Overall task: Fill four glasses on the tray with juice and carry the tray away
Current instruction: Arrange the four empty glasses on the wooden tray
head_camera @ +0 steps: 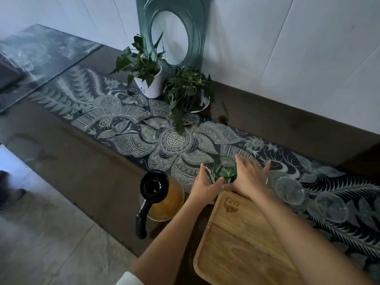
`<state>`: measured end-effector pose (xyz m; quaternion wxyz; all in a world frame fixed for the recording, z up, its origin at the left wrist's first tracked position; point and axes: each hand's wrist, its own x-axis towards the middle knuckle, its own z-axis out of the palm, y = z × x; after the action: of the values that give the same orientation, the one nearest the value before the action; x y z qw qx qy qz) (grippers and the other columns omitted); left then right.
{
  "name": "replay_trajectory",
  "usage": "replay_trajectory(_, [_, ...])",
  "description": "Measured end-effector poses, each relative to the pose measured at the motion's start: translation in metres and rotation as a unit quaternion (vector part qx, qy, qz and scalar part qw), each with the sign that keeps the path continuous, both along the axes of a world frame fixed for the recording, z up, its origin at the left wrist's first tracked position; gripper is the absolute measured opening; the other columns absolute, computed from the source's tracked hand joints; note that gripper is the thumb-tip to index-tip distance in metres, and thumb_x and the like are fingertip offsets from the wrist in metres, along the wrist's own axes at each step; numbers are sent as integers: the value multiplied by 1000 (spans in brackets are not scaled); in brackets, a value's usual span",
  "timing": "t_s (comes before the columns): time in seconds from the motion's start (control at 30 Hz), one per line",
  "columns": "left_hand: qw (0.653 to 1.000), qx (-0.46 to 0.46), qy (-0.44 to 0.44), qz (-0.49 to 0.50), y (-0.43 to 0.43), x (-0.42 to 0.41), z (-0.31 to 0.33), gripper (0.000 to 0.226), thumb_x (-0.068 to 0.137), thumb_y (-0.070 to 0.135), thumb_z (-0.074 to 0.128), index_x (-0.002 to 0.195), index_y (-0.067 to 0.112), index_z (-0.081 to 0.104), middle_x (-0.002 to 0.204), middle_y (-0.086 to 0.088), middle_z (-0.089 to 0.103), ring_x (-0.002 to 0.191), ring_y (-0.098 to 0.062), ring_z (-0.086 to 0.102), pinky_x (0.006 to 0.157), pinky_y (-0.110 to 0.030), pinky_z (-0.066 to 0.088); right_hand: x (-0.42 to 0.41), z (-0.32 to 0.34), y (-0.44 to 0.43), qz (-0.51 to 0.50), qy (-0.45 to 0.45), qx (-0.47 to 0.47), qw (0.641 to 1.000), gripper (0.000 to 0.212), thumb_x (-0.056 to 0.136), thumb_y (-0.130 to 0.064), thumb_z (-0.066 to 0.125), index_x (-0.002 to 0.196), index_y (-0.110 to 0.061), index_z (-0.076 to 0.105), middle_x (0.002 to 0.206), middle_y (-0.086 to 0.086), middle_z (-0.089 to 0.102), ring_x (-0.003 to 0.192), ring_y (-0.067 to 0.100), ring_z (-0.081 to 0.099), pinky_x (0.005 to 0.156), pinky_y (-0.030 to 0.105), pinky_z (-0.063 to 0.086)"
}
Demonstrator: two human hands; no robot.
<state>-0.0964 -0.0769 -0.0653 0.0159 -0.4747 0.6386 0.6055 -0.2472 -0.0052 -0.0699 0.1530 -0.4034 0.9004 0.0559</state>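
Past tray (242,247), L hand (205,187) & R hand (247,178) flank green glass (224,167), fingers straight.

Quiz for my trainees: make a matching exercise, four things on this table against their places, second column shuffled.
1 green glass
2 jug
3 wooden tray
4 white plant pot

A by the far wall
B between the left hand and right hand
C left of the tray, amber liquid inside
D nearest the camera

Pairs: 1-B, 2-C, 3-D, 4-A
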Motion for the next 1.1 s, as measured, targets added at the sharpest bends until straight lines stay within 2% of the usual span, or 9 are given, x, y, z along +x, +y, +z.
replay_trajectory(0.07, [999,45,4,21,-2,-4,-4,99,92,50,65,160,37,-5,142,-7,56,81,-14,68,55,-25,56,-2,-3,-4,5,-2,4,1000,139,50,-92,61,159,-25,6,160,1,31,147,25,27,113,72,0])
replay_trajectory(0.13, [998,59,2,24,-2,-7,-6,94,97,43,63,161,34,-5,115,8,58,67,-14,63,48,-23,50,-2,-6,-5,10,5,11,1000,134,53,-91,62,158,-25,12,157,0,38,144,23,33,113,73,2])
replay_trajectory(0.37, [996,82,14,14,3,-10,-4,73,98,36,63,157,33,21,99,25,43,81,-18,63,57,-26,51,1,-4,-10,19,21,29,999,110,70,-77,66,156,-26,22,153,-4,42,144,19,31,113,71,-4])
replay_trajectory(0.53, [995,101,15,21,2,-13,-10,79,98,36,62,160,35,12,96,29,42,79,-19,62,61,-28,53,0,-9,-16,5,-6,6,1000,92,79,-47,71,155,-23,24,147,-2,51,143,23,34,112,72,-5])
replay_trajectory(0.63, [995,98,13,28,2,-16,-12,80,98,37,62,160,37,11,97,33,42,81,-18,64,59,-27,54,0,-14,-20,2,-2,-9,1000,91,79,-41,72,154,-22,25,142,-2,55,142,25,36,112,72,-5])
replay_trajectory(0.77, [991,118,43,42,-1,-20,-12,44,98,43,58,140,46,43,119,15,63,76,-15,65,56,-27,52,2,-21,-21,6,2,-34,999,77,81,-35,73,147,-19,37,134,-1,62,134,23,46,113,71,-1])
replay_trajectory(0.83, [989,127,59,51,-2,-19,-8,18,102,41,54,116,51,50,120,10,64,78,-15,64,58,-26,51,2,-21,-22,9,12,-40,999,76,80,-45,73,144,-17,41,131,0,63,131,23,49,113,71,-3])
replay_trajectory(0.93, [985,135,81,68,-3,-16,-5,14,102,42,52,100,56,53,117,10,66,79,-16,66,55,-25,50,6,-15,-24,11,24,-47,999,93,73,-71,69,144,-17,43,131,0,62,130,21,50,112,65,-12])
replay_trajectory(1.1, [981,121,118,90,-1,-5,5,25,105,40,50,127,49,53,113,15,69,71,-11,70,49,-21,50,16,-9,-25,-4,39,-139,990,94,65,-72,74,137,-16,50,130,0,63,127,20,53,116,66,-3])
